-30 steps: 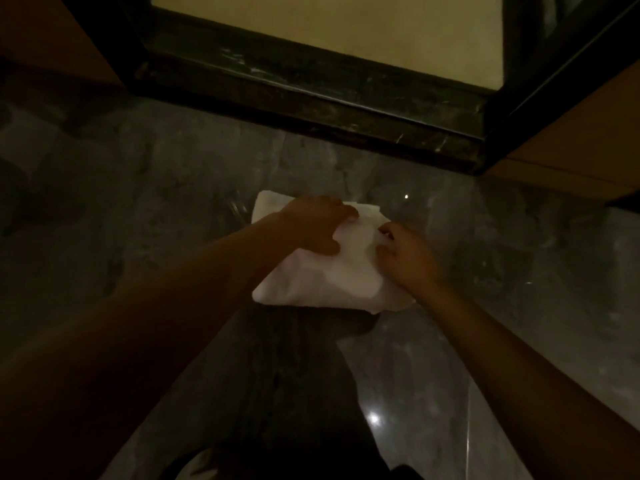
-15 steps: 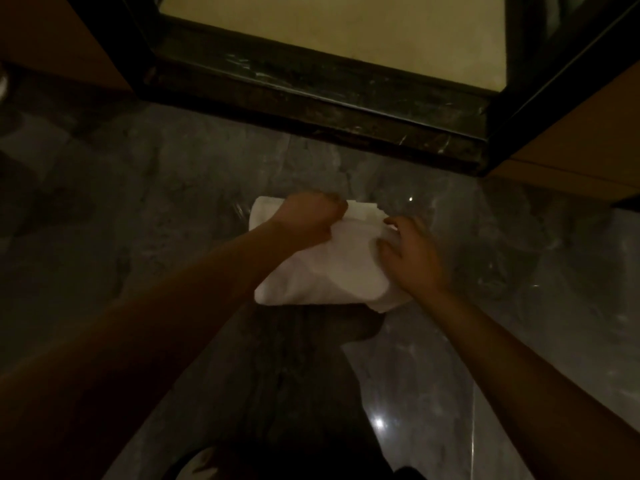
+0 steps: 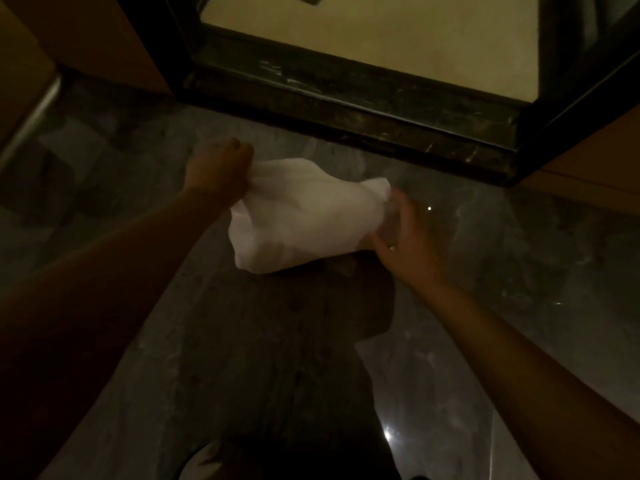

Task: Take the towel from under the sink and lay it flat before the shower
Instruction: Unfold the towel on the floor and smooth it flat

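The white towel (image 3: 304,216) is hanging bunched between both hands, over the grey marble floor (image 3: 519,254) just before the dark shower threshold (image 3: 346,98). The left hand (image 3: 218,169) is clenching the towel's upper left corner, while the right hand (image 3: 403,233) is lying against its right edge, fingers loosely spread.

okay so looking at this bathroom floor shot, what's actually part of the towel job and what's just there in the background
Part of the job:
white towel, bunched, not yet flat
left hand, gripping its left end
right hand, open at its right edge
dark shower threshold
grey marble floor

Just there:
metal bar, far left
wooden panel, right
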